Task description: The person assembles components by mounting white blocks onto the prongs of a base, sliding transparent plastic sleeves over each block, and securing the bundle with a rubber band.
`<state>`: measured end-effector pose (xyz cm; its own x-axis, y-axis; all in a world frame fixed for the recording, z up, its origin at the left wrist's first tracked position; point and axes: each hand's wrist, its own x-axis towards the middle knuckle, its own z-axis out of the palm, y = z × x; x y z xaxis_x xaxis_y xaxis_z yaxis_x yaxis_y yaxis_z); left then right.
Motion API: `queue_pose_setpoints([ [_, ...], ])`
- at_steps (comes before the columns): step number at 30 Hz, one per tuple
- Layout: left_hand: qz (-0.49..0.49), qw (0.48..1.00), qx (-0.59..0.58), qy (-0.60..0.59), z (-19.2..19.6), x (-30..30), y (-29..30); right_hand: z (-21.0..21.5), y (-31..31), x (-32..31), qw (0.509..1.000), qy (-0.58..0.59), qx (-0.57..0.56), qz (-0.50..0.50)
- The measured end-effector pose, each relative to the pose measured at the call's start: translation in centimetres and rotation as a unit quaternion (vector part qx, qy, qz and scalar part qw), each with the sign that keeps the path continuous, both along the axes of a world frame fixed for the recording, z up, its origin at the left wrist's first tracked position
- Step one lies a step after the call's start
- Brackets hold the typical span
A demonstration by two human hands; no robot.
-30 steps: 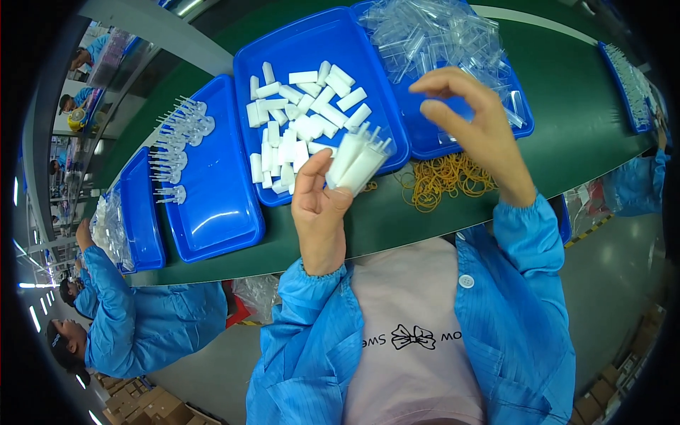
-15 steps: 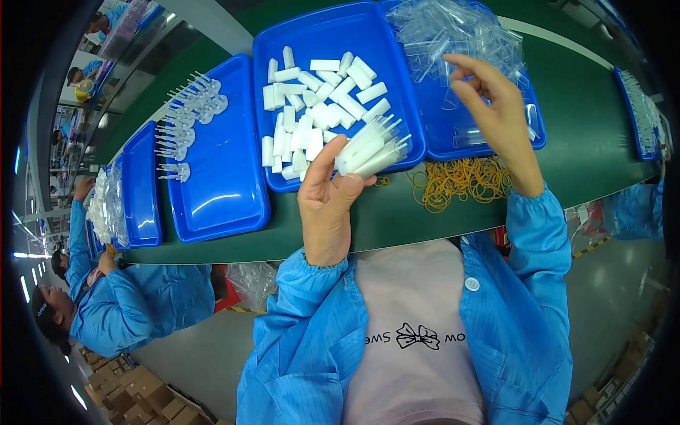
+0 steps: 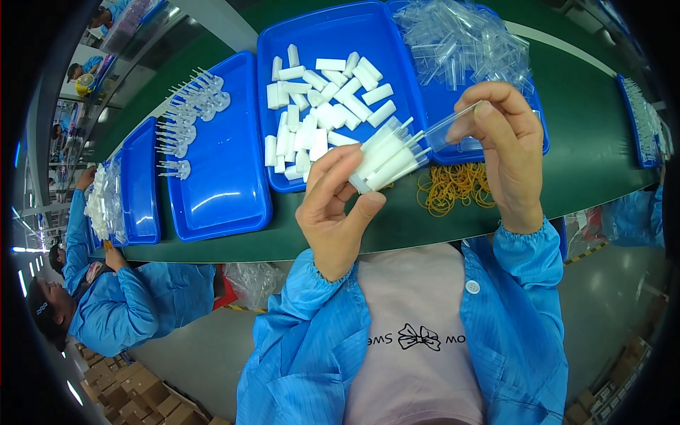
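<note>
My left hand (image 3: 331,216) grips a bundle (image 3: 388,157) of white blocks and thin clear prongs, its prong tips pointing away to the right. Between the thumb and fingers of my right hand (image 3: 511,152) is a clear plastic sleeve (image 3: 450,129), flat-sided and see-through. The sleeve's left end comes right up to the prong tips; I cannot tell whether it surrounds any of them. Behind the bundle, many loose white blocks (image 3: 326,113) lie in a blue tray (image 3: 312,32).
More clear sleeves (image 3: 460,46) fill a blue tray at the far right. Yellow rubber bands (image 3: 450,190) lie on the green table (image 3: 588,152). Pronged clear parts (image 3: 185,120) line one side of the left blue tray (image 3: 223,202). Another person (image 3: 117,301) in blue works at the left.
My right hand has come back from the sleeve tray, nearer and leftward, and now holds a clear sleeve beside the bundle. My left hand has shifted slightly, still holding the bundle.
</note>
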<state>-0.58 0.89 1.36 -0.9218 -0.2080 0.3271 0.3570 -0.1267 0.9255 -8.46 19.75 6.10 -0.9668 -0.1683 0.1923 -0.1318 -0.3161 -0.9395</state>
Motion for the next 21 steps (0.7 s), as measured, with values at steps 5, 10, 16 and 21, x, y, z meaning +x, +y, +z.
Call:
queue_pose_setpoints([
  [5, 0.027, 0.999, -0.035, 0.012, 0.2, 0.1, 0.0, -0.1, 0.2, -0.2, 0.999, 0.023, 0.003, -0.028],
  [10, 0.023, 0.999, -0.041, 0.01, 0.3, 0.0, 0.3, -0.2, 0.2, -0.3, 1.0, -0.003, 0.001, 0.02],
  [16, 0.048, 0.992, -0.115, 0.018, 0.2, -0.1, 0.2, -0.4, -0.5, 0.2, 1.0, 0.0, 0.016, 0.002],
  [21, 0.062, 0.984, -0.16, 0.045, 0.9, 0.4, 0.3, -0.3, -0.8, 0.5, 1.0, -0.006, 0.0, -0.011],
])
